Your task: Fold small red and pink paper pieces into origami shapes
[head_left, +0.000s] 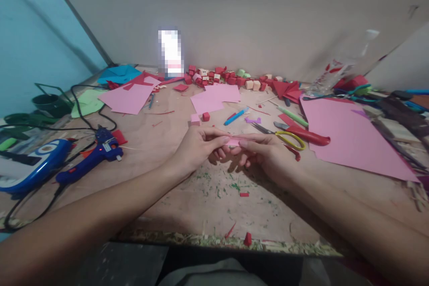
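Between my two hands, over the middle of the table, is a small piece of pink paper (234, 142). My left hand (204, 145) pinches its left end between thumb and fingers. The right end is pinched by my right hand (264, 148). Just beyond my left hand sit a pink paper cube (195, 119) and a smaller red cube (206, 116). Scissors with yellow handles (290, 140) lie beside my right hand, close to a red-handled cutter (303, 135). A blue pen (236, 116) rests behind the hands.
A blue glue gun (92, 156) with a black cord lies at left. Several small red and cream cubes (231, 78) line the wall near a lit phone (171, 52). Pink sheets (348, 138) spread at right, near a clear bottle (342, 65). Green scraps (234, 186) litter the front.
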Demonstrator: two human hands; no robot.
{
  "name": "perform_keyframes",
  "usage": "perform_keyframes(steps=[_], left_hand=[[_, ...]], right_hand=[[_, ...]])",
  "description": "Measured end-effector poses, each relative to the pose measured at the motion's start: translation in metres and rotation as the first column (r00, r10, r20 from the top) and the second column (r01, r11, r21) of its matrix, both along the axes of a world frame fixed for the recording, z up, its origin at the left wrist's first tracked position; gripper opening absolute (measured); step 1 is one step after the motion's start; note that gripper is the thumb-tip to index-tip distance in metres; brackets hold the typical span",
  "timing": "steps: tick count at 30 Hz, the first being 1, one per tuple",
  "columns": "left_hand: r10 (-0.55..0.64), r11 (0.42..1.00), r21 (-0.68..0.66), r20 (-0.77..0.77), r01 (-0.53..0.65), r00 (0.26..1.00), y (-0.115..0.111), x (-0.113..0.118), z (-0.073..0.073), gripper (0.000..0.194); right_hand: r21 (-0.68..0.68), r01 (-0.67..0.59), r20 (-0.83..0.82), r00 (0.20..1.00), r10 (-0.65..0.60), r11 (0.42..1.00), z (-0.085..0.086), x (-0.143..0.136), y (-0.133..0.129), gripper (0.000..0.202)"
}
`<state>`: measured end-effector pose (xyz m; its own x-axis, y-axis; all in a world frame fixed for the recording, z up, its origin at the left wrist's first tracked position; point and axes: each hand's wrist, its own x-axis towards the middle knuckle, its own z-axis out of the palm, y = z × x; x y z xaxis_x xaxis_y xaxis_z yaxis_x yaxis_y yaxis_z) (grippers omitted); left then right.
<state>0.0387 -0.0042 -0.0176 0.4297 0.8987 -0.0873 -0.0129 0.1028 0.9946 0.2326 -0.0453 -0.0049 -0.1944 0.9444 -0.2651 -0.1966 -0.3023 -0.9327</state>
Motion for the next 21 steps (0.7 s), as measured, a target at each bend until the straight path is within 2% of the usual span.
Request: perform_keyframes(steps=[4,8,21], left_hand=[[-0.032,0.996,-0.086,0.057,0.037,0.998,-0.0001,0.0007,0.0009,0.018],[-0.048,0.989,-0.134,0.051,0.054,0.998,0.0002,0.0003,0.0022,0.025],[-0.037,0.999,0.002,-0.053,0.038,0.998,-0.0011,0.0006,0.0031,0.012]], right_hand=[[-0.002,0.015,-0.026,1.000,-0.015,1.000,-0.0012,0.0009,0.0002,0.022],[0.016,0.001,-0.002,1.000,-0.001,1.000,-0.0047,0.0025,0.0002,0.025],[0.034,-0.062,0.043,0.997,0.060,0.998,-0.0092,0.0039,0.0029,0.025]])
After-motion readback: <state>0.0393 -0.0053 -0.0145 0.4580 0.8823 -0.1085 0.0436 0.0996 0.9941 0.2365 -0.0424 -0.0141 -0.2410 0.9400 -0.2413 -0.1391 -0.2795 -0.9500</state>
